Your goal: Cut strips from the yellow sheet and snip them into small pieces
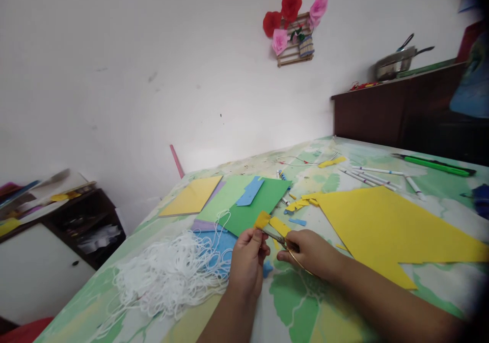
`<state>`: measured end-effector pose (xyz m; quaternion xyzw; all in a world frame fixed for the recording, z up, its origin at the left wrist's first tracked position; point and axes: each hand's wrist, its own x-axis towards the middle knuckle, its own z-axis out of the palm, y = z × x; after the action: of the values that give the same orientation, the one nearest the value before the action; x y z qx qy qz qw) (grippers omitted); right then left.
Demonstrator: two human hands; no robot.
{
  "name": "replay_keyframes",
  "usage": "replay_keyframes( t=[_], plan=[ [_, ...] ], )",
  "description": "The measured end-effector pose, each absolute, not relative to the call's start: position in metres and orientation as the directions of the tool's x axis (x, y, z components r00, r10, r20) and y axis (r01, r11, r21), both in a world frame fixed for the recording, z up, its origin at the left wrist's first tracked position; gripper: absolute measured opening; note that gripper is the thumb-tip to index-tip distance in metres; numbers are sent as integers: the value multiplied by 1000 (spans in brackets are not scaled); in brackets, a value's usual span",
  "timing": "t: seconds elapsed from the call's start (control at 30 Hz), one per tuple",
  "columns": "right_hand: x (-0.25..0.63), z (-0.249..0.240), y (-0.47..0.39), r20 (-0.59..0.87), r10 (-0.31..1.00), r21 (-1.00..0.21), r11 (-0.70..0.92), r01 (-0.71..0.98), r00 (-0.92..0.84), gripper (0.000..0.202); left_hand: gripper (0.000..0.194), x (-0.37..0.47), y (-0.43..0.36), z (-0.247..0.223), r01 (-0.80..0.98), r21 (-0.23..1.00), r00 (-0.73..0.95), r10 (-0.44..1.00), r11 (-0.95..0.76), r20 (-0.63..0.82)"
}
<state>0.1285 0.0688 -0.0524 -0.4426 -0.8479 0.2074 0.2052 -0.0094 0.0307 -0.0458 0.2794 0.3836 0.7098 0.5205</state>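
Observation:
My left hand [250,251] is closed, pinching a small piece of yellow paper [263,219] between thumb and fingers. In my right hand [311,251] is a pair of scissors [280,239], its fingers wrapped round the handles. The blades point left, at the lower edge of the paper piece; whether they are biting into it I cannot tell. Another yellow strip [280,226] shows just behind the blades. A large sheet of yellow paper [378,226] with cut edges lies to the right, near my right forearm.
Tangled white string [171,274] heaps at the left. Green paper [263,205], a blue piece [250,191] and a yellow pad [191,196] lie behind my hands. Several markers [370,177] and a green cutter [437,165] are at the back right, by a dark cabinet [382,106].

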Motion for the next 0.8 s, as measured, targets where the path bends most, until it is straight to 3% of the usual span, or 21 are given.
replay_keyframes(
  t=[0.8],
  plan=[
    [128, -54, 73, 103, 851, -566, 477, 673, -516, 34, 16, -14, 29, -39, -371, 919, -337, 941, -132, -1]
  ],
)
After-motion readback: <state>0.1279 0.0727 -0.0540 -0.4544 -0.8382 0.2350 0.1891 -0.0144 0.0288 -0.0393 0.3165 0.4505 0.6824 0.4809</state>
